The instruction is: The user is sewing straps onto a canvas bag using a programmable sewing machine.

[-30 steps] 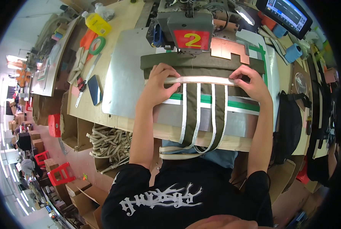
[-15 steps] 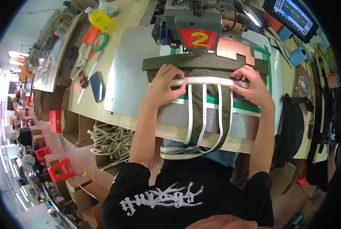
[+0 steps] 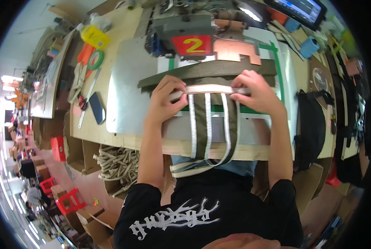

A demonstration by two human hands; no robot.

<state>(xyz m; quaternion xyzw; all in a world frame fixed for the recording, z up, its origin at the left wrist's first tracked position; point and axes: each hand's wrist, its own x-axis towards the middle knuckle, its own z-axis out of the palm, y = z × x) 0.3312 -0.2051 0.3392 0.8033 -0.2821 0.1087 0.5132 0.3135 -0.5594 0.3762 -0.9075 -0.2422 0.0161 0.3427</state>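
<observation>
My left hand (image 3: 162,99) and right hand (image 3: 256,93) reach toward twelve o'clock, fingers (image 3: 173,84) clamped on webbing (image 3: 210,89). Bench (image 3: 81,125) below, stool (image 3: 62,205) at eight.

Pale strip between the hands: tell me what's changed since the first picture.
The right hand has shifted left along the pale strip, its grip now at the top of the right green band. The camera view has turned slightly too. The left hand keeps its place on the strip; neither hand has let go.
</observation>
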